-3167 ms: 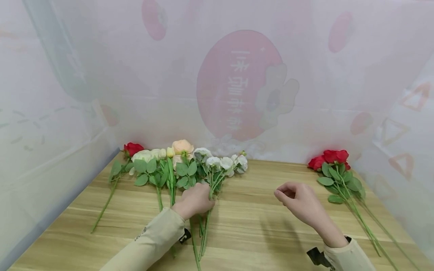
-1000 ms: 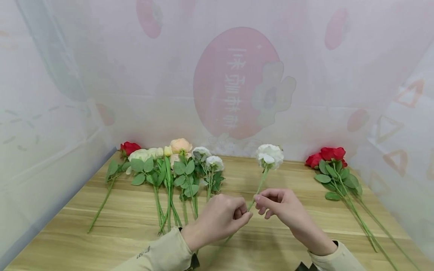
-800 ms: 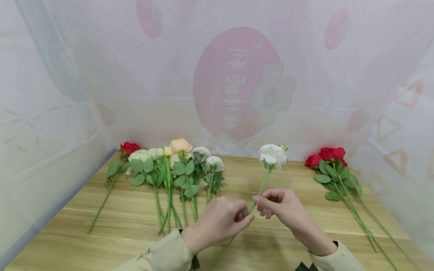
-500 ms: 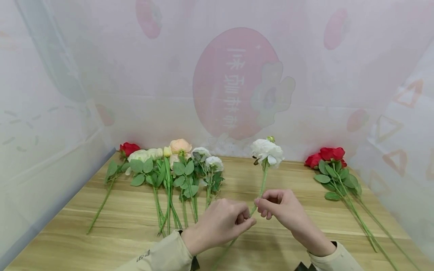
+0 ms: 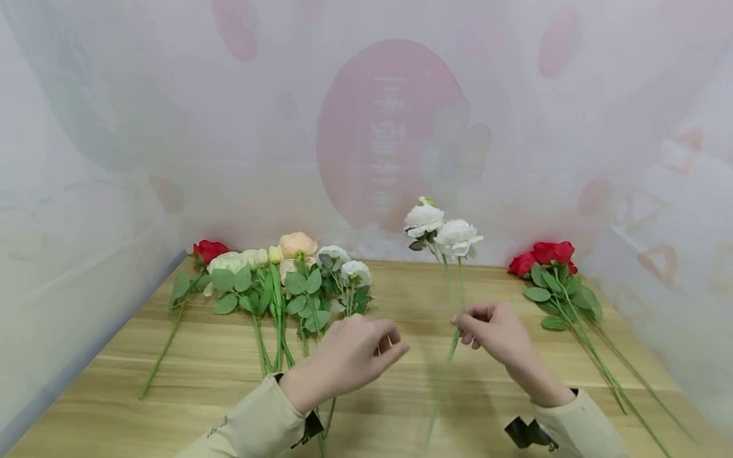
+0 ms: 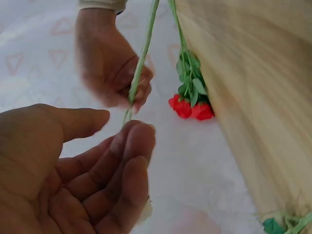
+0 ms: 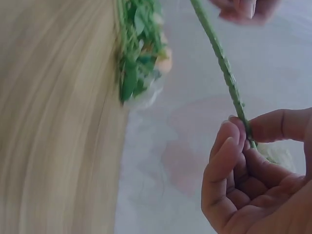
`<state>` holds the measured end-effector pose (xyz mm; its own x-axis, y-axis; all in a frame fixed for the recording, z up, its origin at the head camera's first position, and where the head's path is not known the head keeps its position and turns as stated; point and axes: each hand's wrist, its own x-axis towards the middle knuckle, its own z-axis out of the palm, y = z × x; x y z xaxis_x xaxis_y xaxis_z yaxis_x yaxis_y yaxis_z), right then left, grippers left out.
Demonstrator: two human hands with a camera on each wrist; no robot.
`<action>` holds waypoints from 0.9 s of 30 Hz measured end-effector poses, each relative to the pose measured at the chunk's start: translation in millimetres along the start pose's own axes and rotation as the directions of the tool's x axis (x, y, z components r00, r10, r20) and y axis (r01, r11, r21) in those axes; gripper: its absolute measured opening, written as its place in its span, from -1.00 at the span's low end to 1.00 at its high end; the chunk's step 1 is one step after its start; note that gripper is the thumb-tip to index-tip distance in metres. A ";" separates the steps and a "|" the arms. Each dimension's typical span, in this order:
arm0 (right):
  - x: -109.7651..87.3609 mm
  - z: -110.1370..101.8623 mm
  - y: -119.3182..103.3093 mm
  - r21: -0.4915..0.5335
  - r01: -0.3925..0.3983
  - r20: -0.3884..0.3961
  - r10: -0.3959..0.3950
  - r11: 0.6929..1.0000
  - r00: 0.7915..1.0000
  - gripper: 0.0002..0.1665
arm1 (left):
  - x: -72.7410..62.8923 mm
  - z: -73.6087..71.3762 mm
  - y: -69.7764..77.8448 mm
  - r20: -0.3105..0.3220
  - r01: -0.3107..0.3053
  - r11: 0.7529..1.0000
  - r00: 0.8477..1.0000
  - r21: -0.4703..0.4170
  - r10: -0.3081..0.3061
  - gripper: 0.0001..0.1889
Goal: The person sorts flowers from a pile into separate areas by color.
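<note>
The right hand (image 5: 504, 337) pinches the stem of a white flower spray (image 5: 458, 239) between thumb and fingertips, holding it up above the bench (image 5: 401, 407). The spray carries two full white blooms and a small yellow-green bud at the top; below the grip, its stem slants down toward the near side, and whether its end touches the bench cannot be told. The left hand (image 5: 349, 353) is just to the left of that stem, fingers loosely bent and thumb apart from them, holding nothing. Under and beyond it lies a row of flowers: a single red rose (image 5: 210, 250) at the far left, then cream flowers (image 5: 231, 262), a yellow tulip (image 5: 275, 255), peach flowers (image 5: 298, 244) and more white flowers (image 5: 356, 273), heads toward the back and leafy stems toward the person. At the right end, well apart from that row, lie several red roses (image 5: 554, 253), their long stems running toward the near right corner. Behind everything hangs a pale printed backdrop (image 5: 395, 127).
</note>
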<state>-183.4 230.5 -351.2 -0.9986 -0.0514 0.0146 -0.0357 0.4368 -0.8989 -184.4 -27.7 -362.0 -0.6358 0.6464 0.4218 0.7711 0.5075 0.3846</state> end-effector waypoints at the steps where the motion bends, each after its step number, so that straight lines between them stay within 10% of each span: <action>1: 2.1 -4.9 0.1 -0.020 0.002 0.000 -0.002 1.000 1.000 -0.79 | 0.0 -4.0 -1.3 -0.002 0.025 1.000 1.000 0.005 -0.025 -0.86; 16: 39.6 -86.9 48.6 -0.158 -0.228 0.083 0.243 0.961 0.966 -0.73 | -3.1 -23.7 -7.6 0.023 0.142 0.990 0.990 0.013 -0.142 -0.85; 27: 63.4 -98.1 84.7 -0.244 -0.299 0.115 0.334 0.922 0.936 -0.72 | -4.5 -22.6 -8.4 0.047 0.163 0.986 0.985 0.027 -0.164 -0.79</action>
<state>-253.7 352.3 -383.4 -0.9416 -0.0051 -0.3367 0.2564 0.6373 -0.7267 -188.8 -47.7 -348.6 -0.7514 0.5803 0.3140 0.6577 0.6214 0.4258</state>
